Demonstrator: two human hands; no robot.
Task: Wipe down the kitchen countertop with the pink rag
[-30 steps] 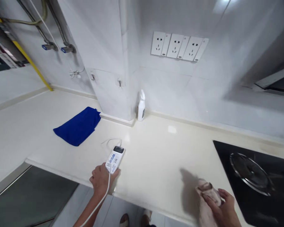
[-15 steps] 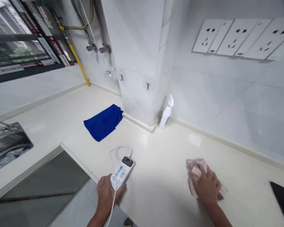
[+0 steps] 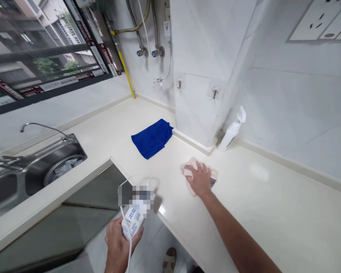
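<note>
The fingers of my right hand [image 3: 200, 179] bend down over a pink cloth [image 3: 191, 187], but I can't tell if the tips pinch it. The cloth lies bunched on the counter [image 3: 275, 212], near a blue cloth [image 3: 151, 140] and a spray bottle [image 3: 230, 133]. To rub well, I think I should open it flat, push evenly and miss the bottle. My left hand [image 3: 122, 240] has its fingers wrapped round a white box [image 3: 135, 220], out past the counter's front edge. I'd want its cord [image 3: 130, 248] clear of the rubbing. Blurry squares hide the box's top end. My palm hides much of the pink cloth. The sink [image 3: 45, 159] is cut off at the left, the wall sockets [image 3: 304, 33] at top right.
</note>
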